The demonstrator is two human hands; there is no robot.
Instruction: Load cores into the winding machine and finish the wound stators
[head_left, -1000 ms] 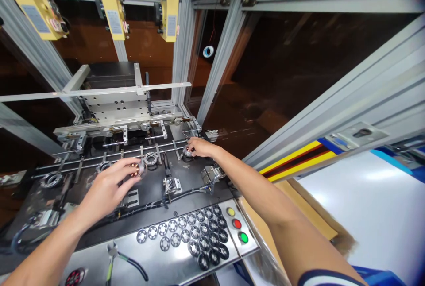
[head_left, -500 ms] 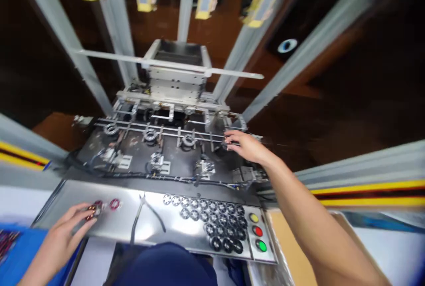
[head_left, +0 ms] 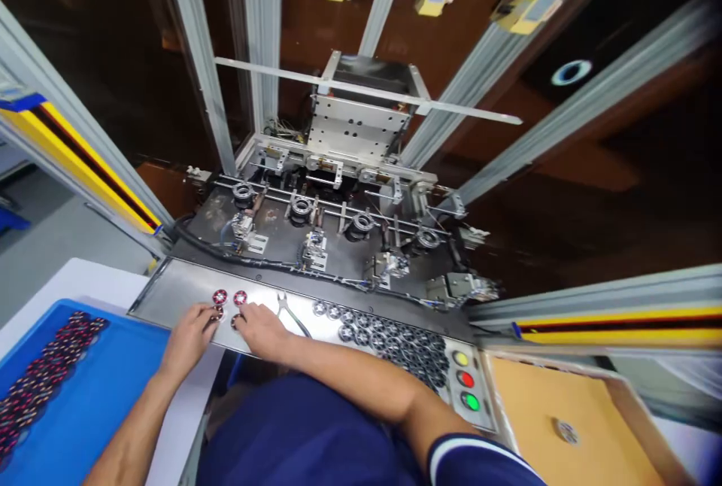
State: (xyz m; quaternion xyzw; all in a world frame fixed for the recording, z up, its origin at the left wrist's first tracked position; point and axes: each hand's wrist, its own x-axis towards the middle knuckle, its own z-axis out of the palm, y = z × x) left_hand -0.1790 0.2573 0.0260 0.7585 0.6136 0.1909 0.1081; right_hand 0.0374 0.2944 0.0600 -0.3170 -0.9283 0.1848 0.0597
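Observation:
On the left end of the metal shelf, my left hand [head_left: 190, 337] has its thumb and fingers closed on a small wound motor stator [head_left: 217, 313]. My right hand [head_left: 262, 332] is beside it, fingers bent around another dark wound stator [head_left: 235, 321], partly hidden by the fingertips. Just beyond the hands lie two stators with red faces, one on the left [head_left: 219, 296] and one on the right [head_left: 240, 298]. A pair of cutting pliers [head_left: 290, 313] rests open on the shelf, right of my right hand.
Rows of bare black-and-silver cores [head_left: 389, 339] cover the shelf's right part, by yellow, red and green buttons [head_left: 465, 379]. Behind stands a winding machine [head_left: 332, 226] with ring-topped holders. A blue tray [head_left: 118, 388] of wound stators is at left; a cardboard box [head_left: 541, 396] with one part at right.
My right hand has come back from the machine's rightmost holder to the shelf beside my left hand. A ring now shows on that holder. The view has shifted left.

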